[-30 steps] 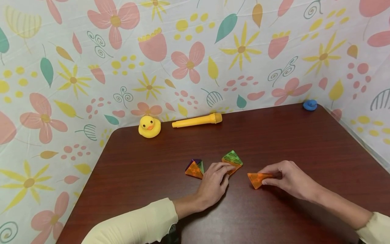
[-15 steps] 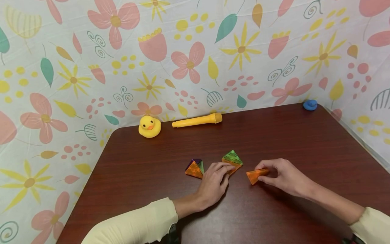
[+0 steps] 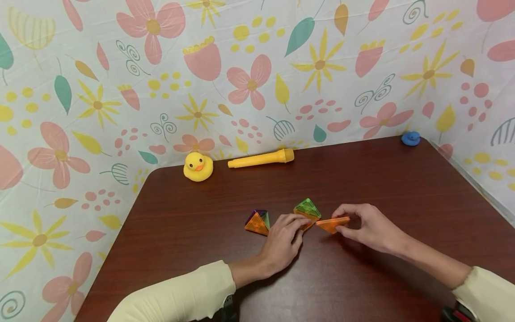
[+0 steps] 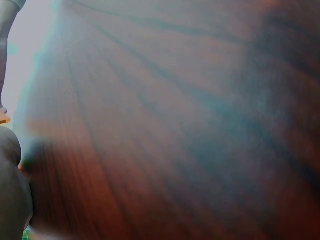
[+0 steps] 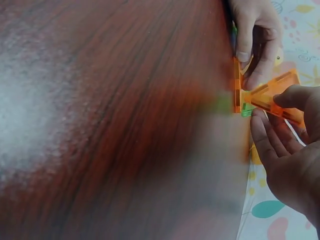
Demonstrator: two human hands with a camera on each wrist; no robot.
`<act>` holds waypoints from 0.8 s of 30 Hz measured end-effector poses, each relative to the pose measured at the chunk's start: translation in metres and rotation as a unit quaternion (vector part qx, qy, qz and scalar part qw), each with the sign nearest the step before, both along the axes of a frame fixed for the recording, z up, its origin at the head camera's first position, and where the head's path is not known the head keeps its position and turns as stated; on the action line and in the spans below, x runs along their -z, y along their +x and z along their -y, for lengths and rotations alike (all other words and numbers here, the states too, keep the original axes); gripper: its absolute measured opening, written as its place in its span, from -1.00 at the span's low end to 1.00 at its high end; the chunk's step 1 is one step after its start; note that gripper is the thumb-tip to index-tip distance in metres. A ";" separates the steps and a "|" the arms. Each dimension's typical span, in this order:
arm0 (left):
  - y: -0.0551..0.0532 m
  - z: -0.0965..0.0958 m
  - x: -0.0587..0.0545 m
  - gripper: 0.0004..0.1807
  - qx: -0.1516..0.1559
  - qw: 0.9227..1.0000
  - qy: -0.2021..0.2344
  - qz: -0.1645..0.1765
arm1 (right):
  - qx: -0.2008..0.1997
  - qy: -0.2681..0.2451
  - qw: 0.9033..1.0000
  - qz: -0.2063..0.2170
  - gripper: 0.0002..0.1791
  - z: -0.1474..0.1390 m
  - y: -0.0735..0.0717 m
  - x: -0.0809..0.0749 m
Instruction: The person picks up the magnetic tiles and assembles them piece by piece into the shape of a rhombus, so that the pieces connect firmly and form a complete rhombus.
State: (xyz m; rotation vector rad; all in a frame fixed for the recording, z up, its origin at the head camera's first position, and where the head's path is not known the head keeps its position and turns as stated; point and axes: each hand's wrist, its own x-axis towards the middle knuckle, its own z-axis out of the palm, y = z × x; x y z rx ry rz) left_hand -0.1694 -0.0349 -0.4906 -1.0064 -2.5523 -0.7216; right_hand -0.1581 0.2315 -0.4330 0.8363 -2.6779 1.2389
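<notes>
Left on your worktop (image 3: 193, 223) sits a tile cluster (image 3: 256, 223); beside it your left hand (image 3: 283, 243) touches the green-orange pair (image 3: 307, 208), though whether its fingers grip is unclear. Just right of that pair, an orange tile (image 3: 329, 224) is pinched in your right hand's (image 3: 370, 227) fingers.

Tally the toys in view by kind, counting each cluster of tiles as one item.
Toy ducks: 2, the yellow duck and the blue duck
Toy microphones: 1, the yellow microphone
Tile clusters: 2, the purple-orange-green cluster and the green-orange cluster
Single tiles: 1, the orange tile in the right hand
Total: 6
</notes>
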 end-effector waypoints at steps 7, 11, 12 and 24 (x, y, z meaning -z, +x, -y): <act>0.000 0.000 0.000 -0.70 -0.001 1.000 0.000 0.002 | 0.002 -0.009 1.000 -0.003 -0.66 0.007 -0.006 0.000; 0.001 0.000 -0.001 -0.70 -0.005 1.000 -0.004 0.005 | -0.001 -0.008 1.000 -0.001 -0.65 0.011 -0.009 0.000; 0.001 0.000 -0.001 -0.69 -0.007 1.000 -0.006 0.006 | -0.001 -0.009 1.000 -0.002 -0.65 0.011 -0.010 0.000; 0.001 0.000 -0.002 -0.61 -0.014 1.000 -0.011 0.026 | -0.022 -0.026 0.999 -0.017 -0.62 0.020 -0.018 0.003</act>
